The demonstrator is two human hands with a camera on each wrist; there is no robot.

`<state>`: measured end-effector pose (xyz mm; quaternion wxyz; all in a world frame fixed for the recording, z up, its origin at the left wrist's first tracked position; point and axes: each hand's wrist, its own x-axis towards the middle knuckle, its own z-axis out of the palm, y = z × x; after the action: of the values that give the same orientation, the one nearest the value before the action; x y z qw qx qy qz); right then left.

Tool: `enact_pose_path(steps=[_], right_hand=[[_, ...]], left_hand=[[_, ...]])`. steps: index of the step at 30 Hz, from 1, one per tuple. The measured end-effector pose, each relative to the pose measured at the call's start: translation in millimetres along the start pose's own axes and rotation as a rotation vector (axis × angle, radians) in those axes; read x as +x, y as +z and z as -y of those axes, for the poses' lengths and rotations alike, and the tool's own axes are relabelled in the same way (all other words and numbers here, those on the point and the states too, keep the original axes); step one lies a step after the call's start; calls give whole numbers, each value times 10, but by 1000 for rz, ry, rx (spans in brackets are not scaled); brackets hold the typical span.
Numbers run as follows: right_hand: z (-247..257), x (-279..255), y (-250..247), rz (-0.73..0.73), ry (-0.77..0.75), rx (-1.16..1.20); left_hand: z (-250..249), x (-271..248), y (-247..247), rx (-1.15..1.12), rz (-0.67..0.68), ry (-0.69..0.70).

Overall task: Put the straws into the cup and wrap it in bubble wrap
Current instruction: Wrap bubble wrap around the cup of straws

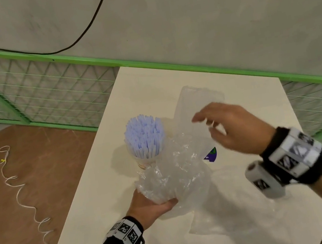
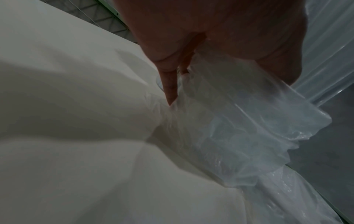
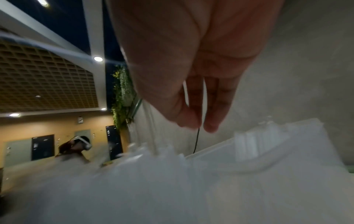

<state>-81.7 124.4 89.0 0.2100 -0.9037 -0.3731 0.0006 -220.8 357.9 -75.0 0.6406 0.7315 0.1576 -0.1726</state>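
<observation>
A clear cup [image 1: 144, 164] packed with pale blue straws [image 1: 144, 138] stands tilted above the cream table [image 1: 96, 196]. Crumpled bubble wrap [image 1: 175, 174] covers its lower part, and one flap [image 1: 193, 101] rises behind it. My left hand [image 1: 155, 206] grips the cup's bottom through the wrap from below. In the left wrist view the left hand's fingers [image 2: 168, 91] curl round the bubble wrap [image 2: 239, 128]. My right hand [image 1: 220, 126] hovers over the raised flap, fingers loosely extended and holding nothing. The right wrist view shows the right hand [image 3: 197, 109] above blurred bubble wrap [image 3: 191, 189].
More clear plastic sheet [image 1: 223, 207] lies flat on the table under my right wrist. A purple and green sticker [image 1: 211, 154] shows beside the wrap. A green mesh fence [image 1: 34, 94] borders the far side. A white cord [image 1: 19, 194] trails over the brown floor left of the table.
</observation>
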Motion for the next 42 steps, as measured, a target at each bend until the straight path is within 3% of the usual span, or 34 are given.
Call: enact_pose_path(steps=[3,5,14,21,28,34,38,42], right_hand=[[201,-338,195,173,59,-36],[260,-428,319,207,80,-64],[295,-488,630,-59,199,243],[448,-496,830,-180,307,431],[476,-463,948,-304,275,281],[475,-469,930,-247,374,402],[498,-446,901,-265,356,436],[434,-437,960,-379,266,301]], left_hand=[[-19,-15,13,35,-8,23],[-3,-20,8,22,-15,6],[25,-33,5,-44,15,11],[15,-40,3,-43,21,25],[8,-36,-6,-24,18,42],[19,-26,7,-44,0,43],[44,-10,-1,-25,-4,49],[41,-10,-4,-37,-8,46]])
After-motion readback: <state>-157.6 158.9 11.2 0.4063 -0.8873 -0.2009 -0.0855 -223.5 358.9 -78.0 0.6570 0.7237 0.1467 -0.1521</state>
